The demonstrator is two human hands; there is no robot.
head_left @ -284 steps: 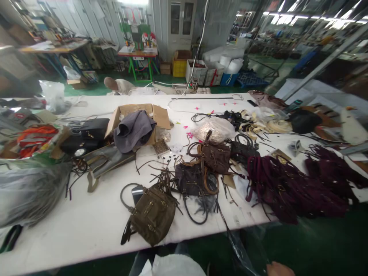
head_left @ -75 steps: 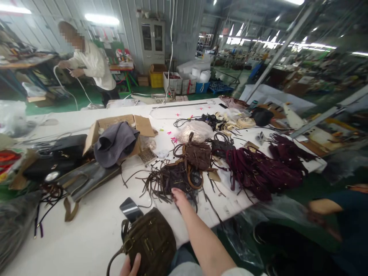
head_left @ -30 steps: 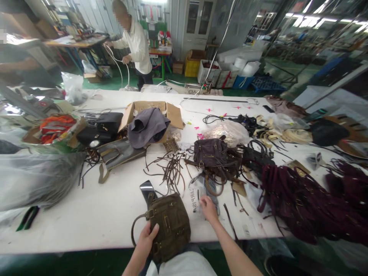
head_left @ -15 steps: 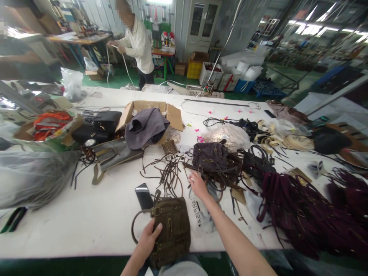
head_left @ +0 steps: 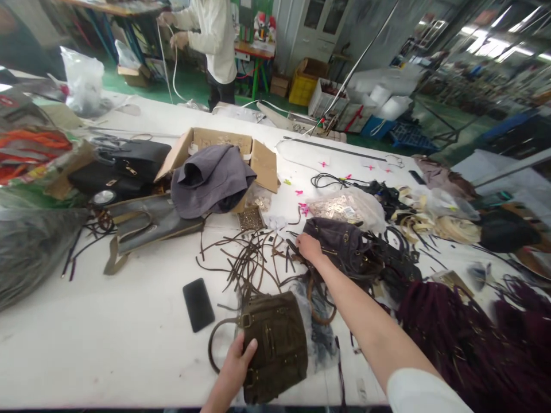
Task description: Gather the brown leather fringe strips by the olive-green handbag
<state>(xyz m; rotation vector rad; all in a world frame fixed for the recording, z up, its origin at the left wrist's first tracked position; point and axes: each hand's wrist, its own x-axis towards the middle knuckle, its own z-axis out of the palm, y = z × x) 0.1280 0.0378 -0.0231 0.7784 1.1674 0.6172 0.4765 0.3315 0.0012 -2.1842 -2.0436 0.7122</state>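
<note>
My left hand point(head_left: 238, 360) grips a small olive-brown handbag point(head_left: 278, 347) by its left edge, thumb on the front and the other fingers hidden beneath. The bag lies near the table's front edge, its round handle pointing left. Farther up, my right hand point(head_left: 309, 248) is closed at the left side of a dark purple-grey handbag point(head_left: 333, 244). A dark strap-like end shows by its fingertips, but what they hold is not clear. Left of that hand lies a heap of loose brown straps point(head_left: 247, 261). A black phone point(head_left: 198, 304) rests left of the olive bag.
A grey cap point(head_left: 213, 178) lies over an open cardboard box point(head_left: 264, 166). Black bags point(head_left: 138, 160) sit to its left. Dark maroon bags point(head_left: 456, 327) pile up at right. A clear bag of metal parts point(head_left: 340, 206) lies behind the purple-grey one. Across the table, a person point(head_left: 215, 46) handles a white cord.
My right hand has moved up to the purple-grey handbag and its fingers have closed. That bag now sits tilted, farther right. My left hand still holds the olive bag. The view has shifted.
</note>
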